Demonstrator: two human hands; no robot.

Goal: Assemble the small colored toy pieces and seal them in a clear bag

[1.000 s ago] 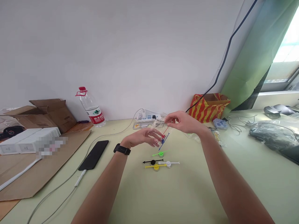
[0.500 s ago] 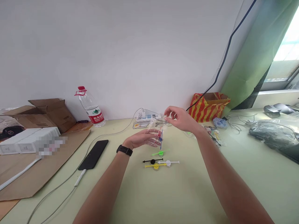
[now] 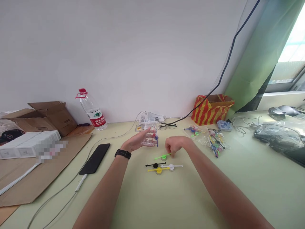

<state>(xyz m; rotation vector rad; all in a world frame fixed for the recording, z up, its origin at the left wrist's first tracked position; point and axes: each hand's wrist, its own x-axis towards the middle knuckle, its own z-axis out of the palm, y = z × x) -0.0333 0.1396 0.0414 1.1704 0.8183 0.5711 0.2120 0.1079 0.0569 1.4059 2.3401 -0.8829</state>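
Observation:
My left hand (image 3: 136, 142), with a black watch on the wrist, holds a small clear plastic bag (image 3: 150, 138) with red and blue pieces inside, a little above the table. My right hand (image 3: 175, 146) is lowered to the table with fingers curled, its fingertips at the green spinner piece (image 3: 163, 156). Just in front lie a black piece (image 3: 155, 165), a yellow piece (image 3: 159, 170) and a white piece (image 3: 172, 166), each a small disc with a thin arrow-like stick.
A black phone (image 3: 95, 154) with a white cable lies left. Behind are a water bottle (image 3: 91, 110), cardboard boxes (image 3: 47, 116), a power strip (image 3: 150, 119), glasses (image 3: 167, 126), a striped bag (image 3: 212, 109) and clear bags of coloured pieces (image 3: 213, 138).
My right hand let go of the bag's top and came down to the green piece on the table. My left hand kept the bag and shifted slightly left.

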